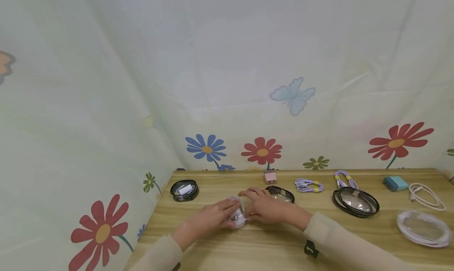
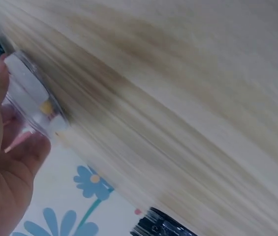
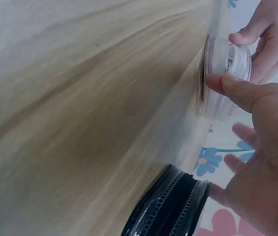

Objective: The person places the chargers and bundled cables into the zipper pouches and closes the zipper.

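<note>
A small round clear pouch with white trim [image 1: 238, 219] stands on the wooden table between both hands. My left hand [image 1: 214, 215] grips its left side, fingers over the top and thumb low at the front. My right hand [image 1: 267, 208] pinches the right edge, and its thumb lies along the pouch's side in the right wrist view. Through the clear wall of the pouch [image 2: 29, 93] a white item and a bit of yellow show in the left wrist view. A black-trimmed clear pouch [image 1: 281, 194] sits just behind my right hand, which partly hides it.
At left lies a black-trimmed pouch [image 1: 184, 191] with a white item inside. A pink charger [image 1: 270, 177], bundled lilac cables [image 1: 308, 185], stacked black-trimmed pouches [image 1: 356, 202], a teal charger [image 1: 395, 183], a white cable [image 1: 427, 198] and a white-trimmed pouch [image 1: 423, 228] spread rightward.
</note>
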The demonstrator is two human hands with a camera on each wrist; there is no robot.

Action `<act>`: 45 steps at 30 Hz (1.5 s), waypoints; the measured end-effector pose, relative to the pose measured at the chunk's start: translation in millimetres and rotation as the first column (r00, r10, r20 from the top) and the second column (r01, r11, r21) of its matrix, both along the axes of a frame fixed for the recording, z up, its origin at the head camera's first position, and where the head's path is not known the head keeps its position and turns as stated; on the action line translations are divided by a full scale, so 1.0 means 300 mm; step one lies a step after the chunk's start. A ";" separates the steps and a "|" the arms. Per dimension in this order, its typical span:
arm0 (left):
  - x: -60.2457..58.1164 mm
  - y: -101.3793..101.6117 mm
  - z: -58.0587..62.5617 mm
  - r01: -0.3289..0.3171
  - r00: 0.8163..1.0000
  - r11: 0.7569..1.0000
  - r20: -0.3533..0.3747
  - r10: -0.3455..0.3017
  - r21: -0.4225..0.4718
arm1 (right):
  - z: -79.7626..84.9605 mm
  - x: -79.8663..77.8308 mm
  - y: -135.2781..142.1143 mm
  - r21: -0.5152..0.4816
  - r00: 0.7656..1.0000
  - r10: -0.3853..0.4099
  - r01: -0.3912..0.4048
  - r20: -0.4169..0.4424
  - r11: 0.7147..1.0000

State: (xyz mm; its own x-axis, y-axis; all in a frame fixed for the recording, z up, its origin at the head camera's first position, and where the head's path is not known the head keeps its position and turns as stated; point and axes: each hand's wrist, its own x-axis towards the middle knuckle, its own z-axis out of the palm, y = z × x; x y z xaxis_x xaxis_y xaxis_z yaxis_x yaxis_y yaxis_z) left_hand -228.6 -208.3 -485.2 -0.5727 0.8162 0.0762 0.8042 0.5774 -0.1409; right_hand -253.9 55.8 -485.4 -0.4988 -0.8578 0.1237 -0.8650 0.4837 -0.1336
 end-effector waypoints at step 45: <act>-0.019 0.045 -0.045 -0.127 0.984 0.988 -0.117 0.138 0.092 | -0.002 -0.003 -0.064 -0.091 0.977 -0.213 0.210 -0.023 0.973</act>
State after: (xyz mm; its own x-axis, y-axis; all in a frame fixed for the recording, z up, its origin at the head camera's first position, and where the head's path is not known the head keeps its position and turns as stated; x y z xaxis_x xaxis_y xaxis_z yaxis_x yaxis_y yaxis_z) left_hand -234.1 -194.9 -498.8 -0.6575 0.7213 0.2177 0.6993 0.6918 -0.1800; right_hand -254.9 36.7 -485.9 -0.6625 -0.7181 0.2131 -0.7486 0.6442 -0.1568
